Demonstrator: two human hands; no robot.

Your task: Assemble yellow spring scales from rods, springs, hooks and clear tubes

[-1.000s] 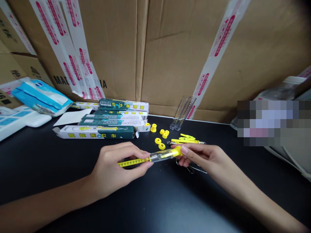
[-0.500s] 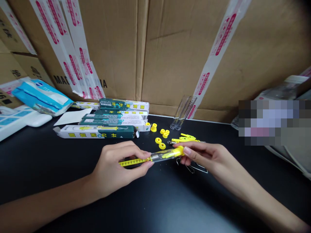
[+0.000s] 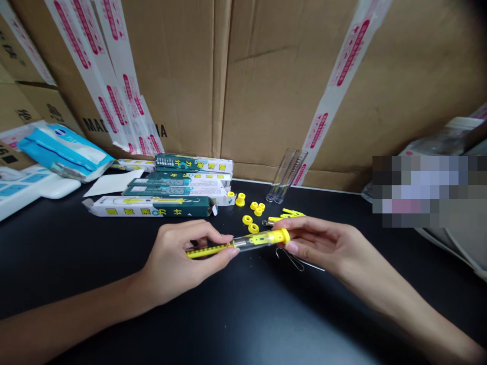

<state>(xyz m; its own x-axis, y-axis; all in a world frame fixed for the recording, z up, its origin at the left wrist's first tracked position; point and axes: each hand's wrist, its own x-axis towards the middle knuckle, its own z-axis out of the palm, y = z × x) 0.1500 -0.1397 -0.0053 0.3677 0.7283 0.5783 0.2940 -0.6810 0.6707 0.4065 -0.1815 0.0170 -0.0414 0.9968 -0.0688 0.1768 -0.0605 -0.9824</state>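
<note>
Between my two hands lies a spring scale [image 3: 249, 242], a clear tube with a yellow graduated strip inside and a yellow cap [image 3: 283, 235] at its right end. My left hand [image 3: 182, 258] is closed around the left part, thumb and forefinger pinching the tube. Around the capped end, my right hand [image 3: 323, 241] has its thumb below and fingers behind. Metal wire hooks [image 3: 294, 259] lie on the table under my right hand. Yellow strips [image 3: 291, 215] rest just beyond it, partly hidden by the fingers. Several small yellow caps and rings [image 3: 251, 228] are scattered past the tube.
Printed narrow boxes [image 3: 152, 207] are stacked at the back left, beside a white paper [image 3: 110, 183]. Two clear tubes [image 3: 279, 190] stand near the cardboard wall [image 3: 266, 101]. A blue packet [image 3: 68, 152] and white power strip [image 3: 23, 192] lie far left. A plastic bottle [image 3: 437, 139] is at right.
The spring scale has rolled about its length, so the strip's face now shows differently. My right thumb has slid down off the cap's front, exposing more of the cap.
</note>
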